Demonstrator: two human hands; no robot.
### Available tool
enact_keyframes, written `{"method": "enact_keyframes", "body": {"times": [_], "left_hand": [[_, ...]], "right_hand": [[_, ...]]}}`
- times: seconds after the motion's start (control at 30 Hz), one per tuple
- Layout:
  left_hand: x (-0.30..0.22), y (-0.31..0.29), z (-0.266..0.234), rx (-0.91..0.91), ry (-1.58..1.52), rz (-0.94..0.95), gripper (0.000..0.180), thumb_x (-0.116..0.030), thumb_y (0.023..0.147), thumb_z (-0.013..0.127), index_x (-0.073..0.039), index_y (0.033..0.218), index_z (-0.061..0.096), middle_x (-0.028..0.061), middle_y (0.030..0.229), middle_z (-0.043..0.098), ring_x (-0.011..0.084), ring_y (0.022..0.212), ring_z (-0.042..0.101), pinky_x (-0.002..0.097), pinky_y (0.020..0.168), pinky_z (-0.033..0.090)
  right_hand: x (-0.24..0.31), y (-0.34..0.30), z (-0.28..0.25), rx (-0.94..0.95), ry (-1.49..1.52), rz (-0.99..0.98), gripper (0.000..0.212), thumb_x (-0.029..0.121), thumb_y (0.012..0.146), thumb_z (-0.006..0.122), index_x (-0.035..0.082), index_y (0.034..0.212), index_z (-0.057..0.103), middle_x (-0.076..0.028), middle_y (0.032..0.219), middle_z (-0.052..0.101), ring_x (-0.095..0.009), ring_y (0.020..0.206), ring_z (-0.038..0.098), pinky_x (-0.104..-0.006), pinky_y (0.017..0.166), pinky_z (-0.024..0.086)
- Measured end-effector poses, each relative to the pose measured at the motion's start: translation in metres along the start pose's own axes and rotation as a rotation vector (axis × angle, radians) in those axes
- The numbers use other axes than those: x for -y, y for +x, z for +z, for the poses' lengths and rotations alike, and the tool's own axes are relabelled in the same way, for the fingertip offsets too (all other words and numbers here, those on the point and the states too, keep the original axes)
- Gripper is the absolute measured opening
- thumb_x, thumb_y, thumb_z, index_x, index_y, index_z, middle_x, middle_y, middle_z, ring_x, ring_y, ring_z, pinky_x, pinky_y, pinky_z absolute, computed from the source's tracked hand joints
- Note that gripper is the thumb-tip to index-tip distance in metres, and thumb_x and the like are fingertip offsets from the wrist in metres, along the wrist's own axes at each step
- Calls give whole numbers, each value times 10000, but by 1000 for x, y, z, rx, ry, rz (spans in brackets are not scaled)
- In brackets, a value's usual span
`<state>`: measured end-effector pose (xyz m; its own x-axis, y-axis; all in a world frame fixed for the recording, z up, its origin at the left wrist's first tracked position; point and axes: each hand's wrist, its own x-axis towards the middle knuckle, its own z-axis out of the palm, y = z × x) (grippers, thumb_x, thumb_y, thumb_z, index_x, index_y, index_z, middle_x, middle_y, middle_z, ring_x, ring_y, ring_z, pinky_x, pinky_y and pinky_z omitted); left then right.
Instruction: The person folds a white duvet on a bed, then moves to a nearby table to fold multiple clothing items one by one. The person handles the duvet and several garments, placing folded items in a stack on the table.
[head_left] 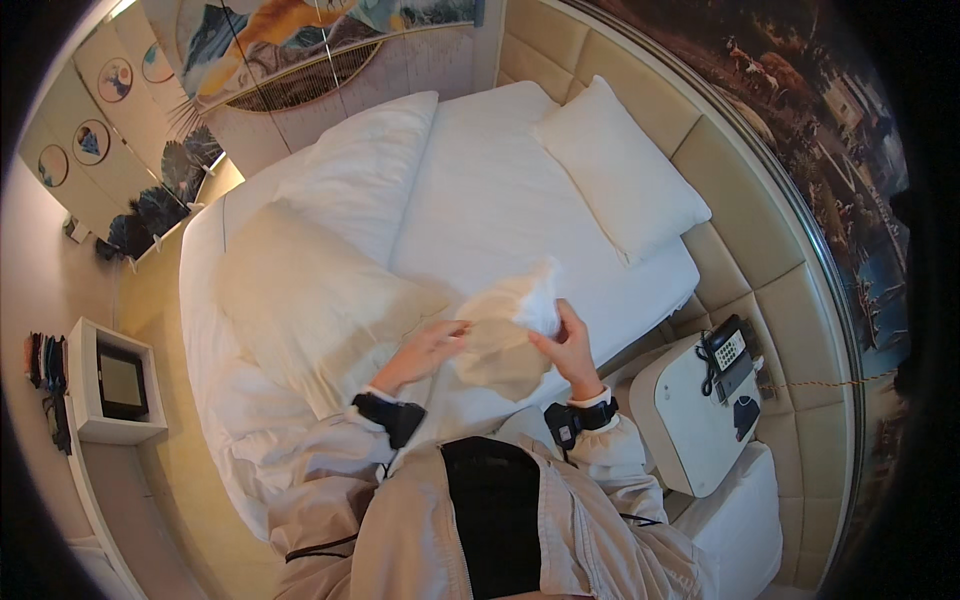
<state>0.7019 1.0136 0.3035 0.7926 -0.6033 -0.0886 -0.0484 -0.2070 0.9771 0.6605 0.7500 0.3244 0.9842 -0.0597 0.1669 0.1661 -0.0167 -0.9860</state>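
Look near the middle of the frame, over the near part of the bed (470, 170), for a cloth (503, 350), white toward the top and beige in the shaded lower part. Spans the gap between the left hand (428, 352) and right hand (567, 352). Appears pinched at the left edge, with fingers loosely curled and tips nearly together; likewise gripped on the right, with thumb laid across the near face and fingers bent at the edge, not spread far. Cannot tell of any contact between the lower edge and the bed, nor the number of layers inside each pinch. Judging by the soft folds and uneven outline, should weigh little, bend at a slight pull and hold no firm shape alone. Seems neither brittle nor very slippery, though perhaps smooth enough to creep out of a slack grip. Best taken by opposite edges, thumb against fingers, with a small bunch gathered in each pinch; avoid grabbing only the middle, for fear of drooping. Expect more bulk in the pillow (310, 295), in the left half of the frame: likely soft too, but better held by the corners.
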Motion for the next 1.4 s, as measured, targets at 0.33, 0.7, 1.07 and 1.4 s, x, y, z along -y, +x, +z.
{"method": "enact_keyframes", "body": {"times": [0.33, 0.7, 1.07, 1.4], "left_hand": [[-26, 9, 41, -288, -1251, -75, 604, -446, 960, 307, -21, 1383, 376, 185, 1327, 503, 346, 1175, 524, 477, 1006, 425], [50, -44, -9, -317, -1331, -177, 666, -350, 813, 598, -37, 1366, 399, 177, 1277, 546, 332, 1105, 561, 448, 961, 454], [0, -81, -90, -615, -923, 176, 530, 20, 866, 513, -75, 1378, 411, 78, 990, 634, 175, 941, 604, 299, 825, 497], [-48, -76, -68, -192, -807, 720, 344, 8, 840, 562, -88, 1167, 517, 67, 1084, 600, 158, 937, 580, 260, 811, 460]], "right_hand": [[52, -14, 6, -8, -223, -109, 457, 158, 796, 697, 10, 1203, 552, -101, 1084, 617, -164, 928, 587, -289, 793, 480], [23, -23, -52, -590, 8, 114, 213, 200, 929, 557, 24, 843, 642, 15, 749, 592, -98, 679, 535, -252, 622, 433], [40, -42, -181, -1314, 433, -307, 395, 300, 1010, 354, -11, 1102, 579, -90, 1047, 651, -198, 928, 638, -302, 766, 513], [-30, -36, -127, -494, 182, 122, 178, 141, 942, 499, -1, 1001, 591, -32, 941, 581, -149, 937, 560, -353, 853, 477]]}}
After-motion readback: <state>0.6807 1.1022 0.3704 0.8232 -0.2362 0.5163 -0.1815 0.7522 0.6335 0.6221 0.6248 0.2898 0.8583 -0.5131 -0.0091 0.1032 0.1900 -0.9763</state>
